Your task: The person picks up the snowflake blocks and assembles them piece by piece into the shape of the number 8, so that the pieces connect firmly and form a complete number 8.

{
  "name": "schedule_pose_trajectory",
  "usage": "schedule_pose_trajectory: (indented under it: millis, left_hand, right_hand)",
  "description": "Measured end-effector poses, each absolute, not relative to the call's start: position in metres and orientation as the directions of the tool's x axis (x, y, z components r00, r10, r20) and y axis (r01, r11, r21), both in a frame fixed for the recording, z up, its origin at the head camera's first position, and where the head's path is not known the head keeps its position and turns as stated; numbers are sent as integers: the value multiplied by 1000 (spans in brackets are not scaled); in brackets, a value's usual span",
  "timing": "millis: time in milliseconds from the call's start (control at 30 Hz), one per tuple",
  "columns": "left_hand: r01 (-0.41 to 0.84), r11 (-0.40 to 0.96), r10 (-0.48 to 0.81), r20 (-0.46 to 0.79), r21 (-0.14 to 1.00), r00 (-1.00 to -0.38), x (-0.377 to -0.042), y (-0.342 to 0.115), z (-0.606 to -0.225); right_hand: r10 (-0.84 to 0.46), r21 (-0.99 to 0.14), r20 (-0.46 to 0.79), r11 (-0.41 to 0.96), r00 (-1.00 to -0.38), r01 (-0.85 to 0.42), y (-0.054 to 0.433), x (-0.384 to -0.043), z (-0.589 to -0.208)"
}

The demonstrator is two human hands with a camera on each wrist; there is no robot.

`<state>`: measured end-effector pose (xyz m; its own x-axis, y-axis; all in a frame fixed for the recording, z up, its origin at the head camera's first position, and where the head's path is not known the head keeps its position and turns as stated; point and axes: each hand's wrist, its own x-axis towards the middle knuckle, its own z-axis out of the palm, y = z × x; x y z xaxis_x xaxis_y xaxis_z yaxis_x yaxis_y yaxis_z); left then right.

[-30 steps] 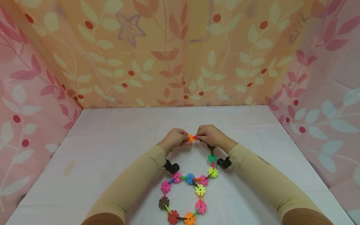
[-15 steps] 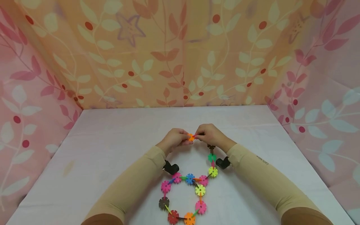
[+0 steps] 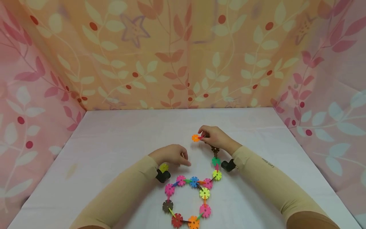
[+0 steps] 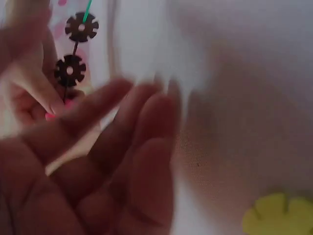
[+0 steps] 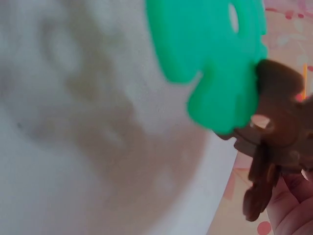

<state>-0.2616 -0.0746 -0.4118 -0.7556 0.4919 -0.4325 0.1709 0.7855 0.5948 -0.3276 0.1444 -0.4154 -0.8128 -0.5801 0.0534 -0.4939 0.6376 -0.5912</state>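
My right hand (image 3: 218, 137) pinches a pink notched plastic disc (image 3: 201, 137) at the raised end of a chain of interlocking discs. An orange disc (image 3: 195, 138) sticks out leftward from it. Brown discs (image 4: 70, 70) and a green disc (image 5: 215, 63) hang below the right hand and lead down to the table. My left hand (image 3: 171, 155) hovers lower to the left, its fingers loosely bent, with nothing seen between them. Beside the left wrist lies a loose yellow disc (image 3: 164, 167), partly covered by the black wrist camera.
The chain's lower part forms a ring on the white table (image 3: 120, 136), with a blue disc (image 3: 194, 182) at its top and a red disc (image 3: 177, 220) at its bottom. Patterned curtains (image 3: 183, 63) enclose the table's back and sides.
My left hand has let go of the orange disc and moved down and left, toward the yellow disc. The right hand has stayed nearly in place with the chain end.
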Motion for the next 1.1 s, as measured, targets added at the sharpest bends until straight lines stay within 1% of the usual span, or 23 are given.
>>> schedule_pose_trajectory:
  millis: [100,200,267,367,467,600,767,833,867,900,967,1033,1100]
  left_hand:
    - [369,810,568,-451,457,-688,-240,-72,-408]
    - [468,803,596,-494,368,-633,-220,-65,-404]
    - [520,795,603,-497,311,-624,-211,-61,-403]
    - [561,784,612,-481,265,-628,-205,-56,-402]
    - [576,776,623,-460,258,-633,-207,-54,-403]
    - [605,749,656,-432,272,-619,-217,-55,-407]
    - [694,653,754,-344,302,-559,-237,-64,-413]
    - [702,621,784,-308,350,-540,-244,-70,-414]
    - [687,616,788,-295,386,-541,-248,-75,-413]
    - [662,623,781,-287,416,-554,-251,-79,-413]
    - [605,653,750,-278,455,-600,-258,-90,-413]
    - [544,707,693,-294,452,-658,-263,-103,-413]
    - [491,765,630,-329,417,-703,-265,-114,-414]
  right_hand:
    - [-579,-582,39,649,-814,-490,145,-328,-416]
    - [-582,-577,28,654,-813,-488,146,-328,-415]
    - [-582,-570,18,662,-813,-486,148,-328,-415]
    - [-581,-558,6,673,-814,-485,150,-329,-414]
    - [-593,-544,-6,678,-805,-495,154,-330,-415]
    - [-609,-531,-33,682,-792,-502,160,-331,-416]
    - [-602,-513,-81,709,-795,-484,171,-329,-415]
    - [-594,-506,-109,724,-797,-470,174,-327,-414]
    - [-592,-505,-124,728,-796,-463,175,-326,-414]
    - [-594,-499,-137,732,-792,-463,176,-325,-414]
    - [-597,-489,-161,740,-786,-462,178,-325,-414]
    - [-608,-480,-171,739,-775,-474,180,-324,-415]
    - [-625,-467,-172,733,-762,-495,181,-324,-415]
